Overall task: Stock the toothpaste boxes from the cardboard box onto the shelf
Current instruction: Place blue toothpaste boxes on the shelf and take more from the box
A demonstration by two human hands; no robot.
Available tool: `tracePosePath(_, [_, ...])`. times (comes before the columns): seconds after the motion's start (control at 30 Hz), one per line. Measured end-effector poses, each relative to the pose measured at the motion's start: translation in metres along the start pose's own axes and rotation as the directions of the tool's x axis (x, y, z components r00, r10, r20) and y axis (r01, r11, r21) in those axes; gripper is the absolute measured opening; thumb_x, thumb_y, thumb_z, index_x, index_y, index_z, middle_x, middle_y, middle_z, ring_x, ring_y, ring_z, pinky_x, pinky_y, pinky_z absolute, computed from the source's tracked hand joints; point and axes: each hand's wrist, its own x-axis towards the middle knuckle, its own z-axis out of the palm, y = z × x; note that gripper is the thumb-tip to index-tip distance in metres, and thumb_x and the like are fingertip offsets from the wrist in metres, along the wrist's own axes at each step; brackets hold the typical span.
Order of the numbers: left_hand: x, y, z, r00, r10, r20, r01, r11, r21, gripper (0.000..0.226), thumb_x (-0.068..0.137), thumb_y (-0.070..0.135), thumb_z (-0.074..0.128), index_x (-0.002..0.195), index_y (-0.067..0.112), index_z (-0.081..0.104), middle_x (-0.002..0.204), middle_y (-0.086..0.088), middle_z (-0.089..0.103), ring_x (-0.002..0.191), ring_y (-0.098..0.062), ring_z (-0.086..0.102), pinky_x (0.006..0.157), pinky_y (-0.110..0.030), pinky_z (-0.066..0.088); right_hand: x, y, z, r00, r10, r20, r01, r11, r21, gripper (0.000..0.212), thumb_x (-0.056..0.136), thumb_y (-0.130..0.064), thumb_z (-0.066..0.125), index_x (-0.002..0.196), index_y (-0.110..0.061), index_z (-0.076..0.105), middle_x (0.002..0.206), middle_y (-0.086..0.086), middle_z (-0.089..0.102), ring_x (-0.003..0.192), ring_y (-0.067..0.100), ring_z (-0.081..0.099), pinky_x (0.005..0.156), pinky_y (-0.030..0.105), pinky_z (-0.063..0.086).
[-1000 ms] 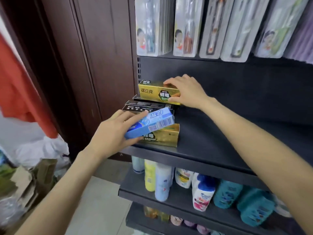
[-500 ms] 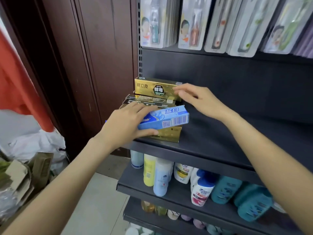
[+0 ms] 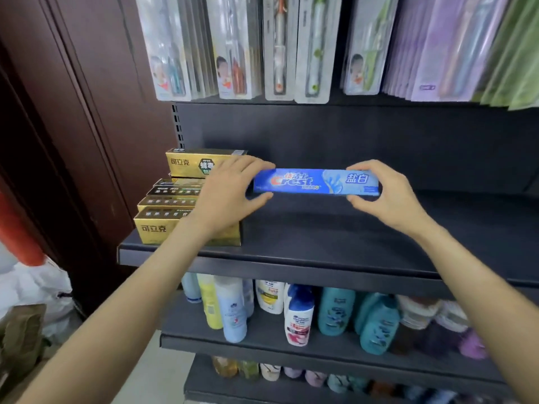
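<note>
Overhead, toothbrush packs (image 3: 280, 48) crown dark shelf (image 3: 320, 237).

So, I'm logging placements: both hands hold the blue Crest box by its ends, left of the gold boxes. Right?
Not quite: in the head view the blue Crest box, held by left hand and right hand, is right of the gold boxes.

Shop aisle — stocked shelf (image 3: 291, 266), hanging toothbrush packs (image 3: 280, 48)
</note>
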Motion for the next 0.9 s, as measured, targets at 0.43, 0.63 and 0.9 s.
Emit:
tracePosePath(0.43, [-0.037,-0.035,0.025,0.936,-0.303,0.177,0.312,0.95,-0.027,0.052,0.087,0.057,0.038,0.121,0.026,0.061,0.122,0.003,0.063,0.114,-0.02,0.055,0.088,-0.033,0.045,0.072,0.064,0.086,0.981,0.017,0.192,0.071,0.894,-0.443,0.056,0.086,-0.011,0.062,0.134,-0.036,0.049,0.135,-0.002,0.046,0.117,0.026,0.04,0.094,0.035,0.029])
tracePosePath(0.63, [-0.039,-0.035,0.028,0.937,-0.306,0.169,0.316,0.948,-0.034,0.044,0.092,0.055,0.038,0.118,0.027,0.061,0.122,0.006,0.062,0.115,-0.019,0.052,0.082,-0.032,0.044,0.095,0.073,0.116,0.92,0.21,0.332,0.035,0.798,-0.601,0.033,0.094,-0.026,0.051,0.125,-0.031,0.06,0.152,-0.001,0.027,0.138,0.024,0.02,0.107,0.039,0.022])
tracePosePath(0.9, [-0.039,-0.028,0.023,0.969,-0.233,0.087,0.234,0.972,-0.001,0.048,0.094,0.052,0.031,0.118,0.023,0.062,0.116,0.0,0.065,0.11,-0.022,0.056,0.083,-0.032,0.044,0.087,0.06,0.109,0.867,0.282,0.411,-0.085,0.896,-0.436,0.051,0.101,-0.039,0.03,0.147,-0.018,0.027,0.159,-0.001,0.008,0.146,0.017,0.0,0.117,0.038,0.003])
